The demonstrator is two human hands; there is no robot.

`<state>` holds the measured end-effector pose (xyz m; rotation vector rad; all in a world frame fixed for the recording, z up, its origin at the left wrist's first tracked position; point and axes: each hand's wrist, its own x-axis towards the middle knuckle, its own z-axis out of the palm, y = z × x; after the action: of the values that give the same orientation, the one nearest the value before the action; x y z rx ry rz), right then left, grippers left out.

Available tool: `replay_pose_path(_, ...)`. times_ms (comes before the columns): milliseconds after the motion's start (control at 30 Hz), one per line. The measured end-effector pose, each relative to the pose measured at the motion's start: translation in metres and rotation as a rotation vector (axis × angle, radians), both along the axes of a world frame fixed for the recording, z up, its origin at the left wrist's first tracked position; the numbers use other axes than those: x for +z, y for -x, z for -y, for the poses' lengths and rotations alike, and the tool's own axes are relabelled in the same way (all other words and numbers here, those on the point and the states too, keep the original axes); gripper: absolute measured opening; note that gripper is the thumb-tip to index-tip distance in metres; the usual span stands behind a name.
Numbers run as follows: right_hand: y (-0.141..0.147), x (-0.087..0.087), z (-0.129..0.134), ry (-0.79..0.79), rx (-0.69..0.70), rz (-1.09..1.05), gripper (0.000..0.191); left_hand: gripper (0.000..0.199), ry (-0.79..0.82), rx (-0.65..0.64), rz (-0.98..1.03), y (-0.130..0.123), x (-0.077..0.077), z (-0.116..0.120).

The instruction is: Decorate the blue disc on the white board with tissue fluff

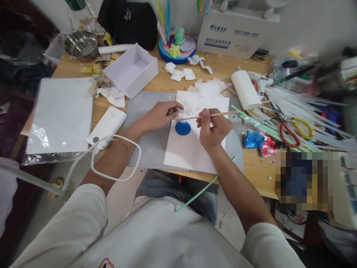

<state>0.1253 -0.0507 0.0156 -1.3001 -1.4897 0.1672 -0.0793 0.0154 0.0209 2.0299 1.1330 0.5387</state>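
One blue disc lies on white sheet, over grey mat on wooden desk; pale wall behind. Right hand clamps thin stick between thumb and fingers, tip at disc's far edge. Left hand arches nearby, fingers curled; cannot tell whether they pinch anything. Round blue tray holds yellow star, green lump.

Soft, even light glints on the steel bowl, outer edges stretch and blur, and pixelation masks lower right.
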Motion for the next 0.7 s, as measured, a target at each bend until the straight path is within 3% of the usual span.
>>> replay_pose_path(200,-0.005,-0.001,0.004,-0.050,-0.029,-0.083,0.048,0.026,-0.109,0.130,-0.025,-0.007,0.021,-0.011)
replay_pose_path(400,-0.004,-0.001,0.004,-0.089,-0.032,-0.185,0.053,0.016,-0.244,0.001,-0.157,-0.051,0.043,-0.061)
replay_pose_path(533,-0.003,-0.003,0.003,-0.059,-0.036,-0.140,0.053,0.018,-0.258,0.037,-0.305,-0.075,0.037,-0.100)
replay_pose_path(700,-0.003,-0.003,0.001,-0.043,-0.052,-0.117,0.054,0.014,-0.225,0.078,-0.314,-0.090,0.016,-0.130)
